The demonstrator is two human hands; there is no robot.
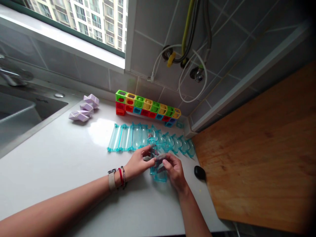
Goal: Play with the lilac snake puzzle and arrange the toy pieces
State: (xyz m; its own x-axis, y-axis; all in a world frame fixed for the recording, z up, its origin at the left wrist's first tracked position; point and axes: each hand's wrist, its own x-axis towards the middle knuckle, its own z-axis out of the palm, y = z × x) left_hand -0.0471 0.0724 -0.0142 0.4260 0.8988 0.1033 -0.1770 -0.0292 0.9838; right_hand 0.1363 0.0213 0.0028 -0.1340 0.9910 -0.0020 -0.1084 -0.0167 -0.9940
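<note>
Between my two hands is a clear turquoise plastic piece, held upright over the white counter. My left hand grips its left side with thumb and fingers. My right hand closes on its right side; its fingertips are partly blurred. Just behind lie flat turquoise track pieces in a row, and curved turquoise pieces continue that row to the right. Farther back stands a row of stacked coloured open cubes, in green, yellow, red and blue.
Lilac faceted blocks sit at the left near the sink. A black rounded object lies by the wooden panel on the right. Hoses and a white cable hang on the tiled wall.
</note>
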